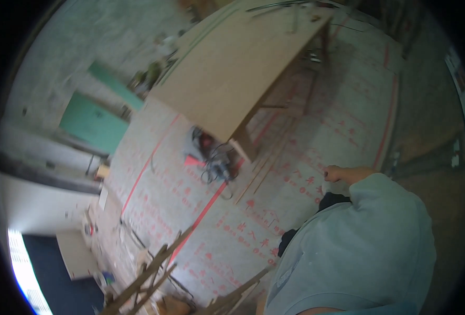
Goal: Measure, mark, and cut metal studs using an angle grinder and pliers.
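Note:
My right hand point(336, 174) hangs beside my body at the right, out past the pale grey sleeve point(382, 185). Its fingers are curled closed; whether anything is inside them is hidden. Below it show my dark shoes or trouser legs, above the floor covering point(306, 157) with red print. My left hand is out of the picture; only a sliver of skin shows at the lower edge. Ahead stands a long wooden worktable point(227, 68), apart from my hands. By its near corner, a power tool point(219, 165) with a coiled cord rests on the floor.
Thin wooden strips point(266, 163) lie beside the table leg. Several long timber pieces point(148, 273) jut up at the lower left. Green boards point(93, 123) lean by the left wall. Metal strips point(277, 6) lie at the table's far end. A wall runs along the right.

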### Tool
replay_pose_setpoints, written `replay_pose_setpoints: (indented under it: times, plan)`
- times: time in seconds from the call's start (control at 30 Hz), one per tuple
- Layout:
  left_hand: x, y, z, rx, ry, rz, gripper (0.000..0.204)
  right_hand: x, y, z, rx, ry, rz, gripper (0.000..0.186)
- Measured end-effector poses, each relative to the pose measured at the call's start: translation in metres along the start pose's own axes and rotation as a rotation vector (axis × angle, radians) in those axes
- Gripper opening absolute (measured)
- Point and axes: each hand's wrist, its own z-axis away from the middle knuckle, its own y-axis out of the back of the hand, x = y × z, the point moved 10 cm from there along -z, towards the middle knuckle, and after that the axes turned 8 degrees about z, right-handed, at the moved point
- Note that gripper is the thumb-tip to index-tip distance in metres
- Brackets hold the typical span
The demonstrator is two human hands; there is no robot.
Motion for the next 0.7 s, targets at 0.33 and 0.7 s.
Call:
replay_pose_setpoints:
  times: [0.33, 0.7]
  plan:
    - [0.199, -0.450, 0.000, -0.513, -0.225, 0.201, 0.023, 0.301, 0.023, 0.004, 0.245, -0.339, -0.385, 0.025]
    - [0.483, -0.782, 0.027, -0.679, 0.304, 0.323, 0.023, 0.503, 0.069, 0.082, 0.288, -0.620, -0.670, 0.028]
